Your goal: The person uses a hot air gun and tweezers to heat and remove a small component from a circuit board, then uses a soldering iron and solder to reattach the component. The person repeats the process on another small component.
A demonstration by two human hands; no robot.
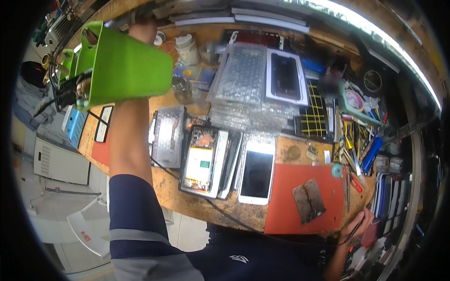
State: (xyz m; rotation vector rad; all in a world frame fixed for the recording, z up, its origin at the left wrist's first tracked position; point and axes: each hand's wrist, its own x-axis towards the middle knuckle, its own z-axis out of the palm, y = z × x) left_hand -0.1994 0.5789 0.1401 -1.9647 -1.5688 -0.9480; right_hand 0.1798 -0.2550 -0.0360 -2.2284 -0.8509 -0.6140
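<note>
My left arm stretches far forward and passes behind a bright green plastic bin. Only a blurred part of my left hand shows past the bin's top edge; its fingers cannot be made out. At the right front edge of the bench, my right hand is closed round a thin black corded handle. The handle's black cable runs left along the bench's front edge. Near that hand, a worn brown metal plate with a split across it lies on an orange mat.
A white phone and an opened tablet lie mid-bench. Behind them are bubble-wrapped packages and a boxed phone. Screwdrivers and pliers crowd the right. A white jar stands at the back. A bright lamp hangs over the bench.
</note>
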